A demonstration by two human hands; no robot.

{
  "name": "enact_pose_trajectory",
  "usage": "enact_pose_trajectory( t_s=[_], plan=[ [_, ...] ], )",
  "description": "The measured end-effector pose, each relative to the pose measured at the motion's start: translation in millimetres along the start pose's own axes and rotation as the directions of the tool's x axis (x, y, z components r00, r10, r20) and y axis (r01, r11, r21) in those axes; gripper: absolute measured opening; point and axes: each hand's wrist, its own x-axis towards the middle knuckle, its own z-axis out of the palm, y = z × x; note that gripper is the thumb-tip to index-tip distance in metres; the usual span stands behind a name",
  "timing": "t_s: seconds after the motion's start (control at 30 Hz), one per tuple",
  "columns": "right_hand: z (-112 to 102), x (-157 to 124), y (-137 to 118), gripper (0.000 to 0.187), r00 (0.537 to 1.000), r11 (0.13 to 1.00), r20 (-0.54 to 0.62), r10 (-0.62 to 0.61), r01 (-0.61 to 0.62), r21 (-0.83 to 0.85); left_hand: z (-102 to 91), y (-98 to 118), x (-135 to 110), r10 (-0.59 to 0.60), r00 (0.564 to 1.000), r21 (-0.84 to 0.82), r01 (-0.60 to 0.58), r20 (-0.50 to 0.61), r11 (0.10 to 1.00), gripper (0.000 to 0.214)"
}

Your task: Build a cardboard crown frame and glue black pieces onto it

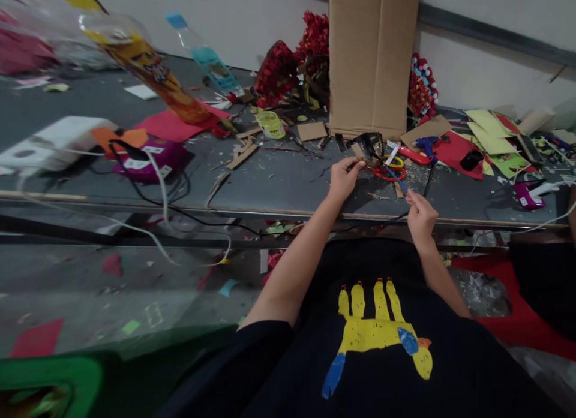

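My left hand [344,178] is closed in a pinch over the table's front part. A thin, dark, twig-like piece seems to meet its fingertips, too small to make out. To its right, my right hand [422,217] pinches the near end of a thin blue strip [396,177], which slants up and left between the hands. Just beyond the strip lie a red ring [382,177] and a yellow ring [396,161]. Farther right are a red-handled tool [414,156] and a blue glue gun [426,144] with a black cord.
A tall cardboard sheet [373,58] stands against the wall. Red flower-like bundles [276,76], a yellow-labelled tub [270,125] and two bottles are to the left. Coloured paper [492,133] lies right. White cables [164,196] hang over the table edge [270,213]. Scraps litter table and floor.
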Motion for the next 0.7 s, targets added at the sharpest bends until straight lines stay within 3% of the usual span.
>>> enact_pose_trajectory(
  t_s=[0.3, 0.5, 0.7],
  plan=[
    [4.3, -8.3, 5.5, 0.044, 0.997, 1.000, 0.081, -0.013, 0.014, -0.010, -1.0, 0.2, 0.7, 0.012, 1.000, 0.039, -0.012, -0.003, 0.999, 0.033],
    [-0.8, -0.7, 2.6, 0.039, 1.000, 1.000, -0.005, -0.001, 0.001, -0.003, -1.2, -0.9, 0.7, 0.019, 1.000, 0.025, -0.019, -0.005, 1.000, 0.029],
    [6.3, 3.4, 0.2, 0.042, 0.999, 1.000, 0.026, -0.023, 0.023, 0.000, -1.5, -2.2, 1.0, 0.034, 0.999, 0.034, -0.034, -0.001, 0.999, 0.028]
  ],
)
